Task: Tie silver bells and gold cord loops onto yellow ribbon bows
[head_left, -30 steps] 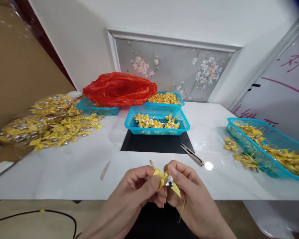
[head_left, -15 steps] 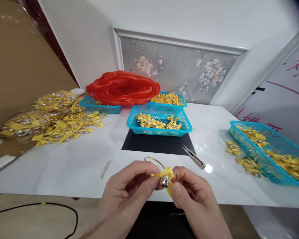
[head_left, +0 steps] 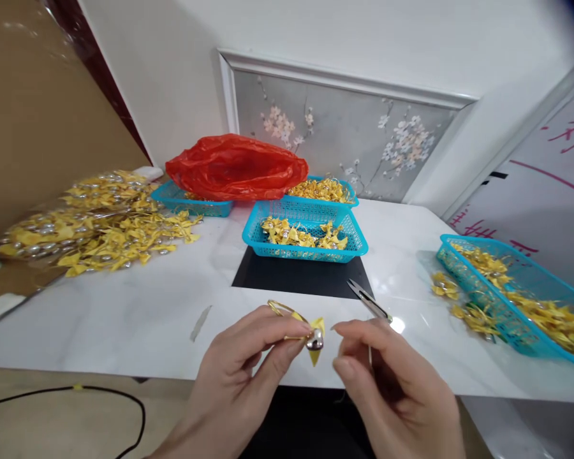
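Between thumb and forefinger, my left hand point(head_left: 253, 373) pinches a small yellow ribbon bow point(head_left: 314, 358) above the table's front edge. A shiny silver bead point(head_left: 316, 338), bell-like in look, sits at its middle. A gold cord loop point(head_left: 282, 308) sticks up from it over my left fingers. To the right, apart from the bow, is my right hand point(head_left: 397, 382), its thumb and forefinger spread. A thin pale line shows by its curled fingers; I cannot make out what it is. Beyond that hand, small metal thread snips point(head_left: 369, 299) lie on the white table point(head_left: 138, 319).
A blue basket point(head_left: 306, 254) of yellow bows stands on a black mat point(head_left: 287, 277). Another blue basket point(head_left: 521, 338) is at right, bagged bows point(head_left: 476, 319) beside it. Bagged bows point(head_left: 124, 242) are heaped at left. A red plastic bag point(head_left: 234, 169) lies over a rear basket.
My right hand has let go of the bow and moved right, its thumb and forefinger parting. The bow has turned in my left fingers, its loop shifting left.
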A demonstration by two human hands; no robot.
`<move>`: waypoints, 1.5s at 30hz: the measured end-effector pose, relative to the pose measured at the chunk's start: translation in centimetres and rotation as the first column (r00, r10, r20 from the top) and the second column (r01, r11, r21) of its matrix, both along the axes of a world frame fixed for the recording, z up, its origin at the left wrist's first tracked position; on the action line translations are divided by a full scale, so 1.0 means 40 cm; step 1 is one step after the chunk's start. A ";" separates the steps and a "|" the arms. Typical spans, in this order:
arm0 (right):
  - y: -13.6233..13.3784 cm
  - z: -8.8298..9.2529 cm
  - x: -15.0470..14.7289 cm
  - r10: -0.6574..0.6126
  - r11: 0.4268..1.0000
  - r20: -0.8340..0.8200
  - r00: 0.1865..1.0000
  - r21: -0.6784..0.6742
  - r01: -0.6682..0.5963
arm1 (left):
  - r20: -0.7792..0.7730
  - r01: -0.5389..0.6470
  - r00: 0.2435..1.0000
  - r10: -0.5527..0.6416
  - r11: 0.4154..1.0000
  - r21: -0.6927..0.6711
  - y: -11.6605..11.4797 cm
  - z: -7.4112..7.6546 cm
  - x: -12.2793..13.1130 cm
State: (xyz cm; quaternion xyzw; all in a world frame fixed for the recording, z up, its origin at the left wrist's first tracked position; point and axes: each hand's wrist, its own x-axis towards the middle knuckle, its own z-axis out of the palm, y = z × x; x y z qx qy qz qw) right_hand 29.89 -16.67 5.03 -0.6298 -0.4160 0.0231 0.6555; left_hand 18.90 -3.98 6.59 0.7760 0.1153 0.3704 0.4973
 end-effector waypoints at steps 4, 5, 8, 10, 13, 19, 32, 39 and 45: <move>0.014 0.001 -0.007 0.052 0.998 0.103 0.993 -0.032 -0.049 | 0.017 -0.030 0.999 0.029 0.999 0.042 -0.001 -0.003 0.000; 0.016 -0.001 -0.009 0.048 0.999 0.128 0.991 -0.026 -0.045 | 0.010 -0.045 0.999 0.045 0.998 0.047 -0.002 -0.005 -0.001; 0.018 -0.008 -0.020 -0.018 1.000 0.173 0.985 -0.001 0.019 | 0.010 -0.073 0.997 0.072 0.994 0.080 -0.005 -0.009 -0.006; 0.017 -0.010 -0.029 -0.072 0.997 0.195 0.978 0.008 0.072 | 0.031 -0.072 0.997 0.069 0.992 0.103 -0.007 -0.012 -0.007; 0.017 -0.010 -0.039 -0.130 0.991 0.208 0.970 0.037 0.125 | 0.056 -0.058 0.997 0.052 0.991 0.121 -0.010 -0.014 -0.004; 0.020 -0.006 -0.031 -0.114 0.993 0.203 0.973 0.051 0.106 | 0.057 -0.031 0.998 0.024 0.991 0.127 -0.008 -0.016 -0.004; 0.027 -0.010 -0.056 -0.120 0.992 0.158 0.980 0.053 0.113 | 0.132 -0.108 0.987 0.096 0.991 0.082 -0.020 -0.011 0.002; 0.028 -0.003 -0.057 -0.090 0.996 0.060 0.994 -0.014 0.091 | 0.133 -0.129 0.985 0.111 0.983 0.133 -0.013 -0.021 -0.001; 0.038 0.003 -0.063 -0.175 0.984 0.124 0.977 0.002 0.176 | 0.117 -0.132 0.986 0.119 0.985 0.112 -0.012 -0.023 -0.002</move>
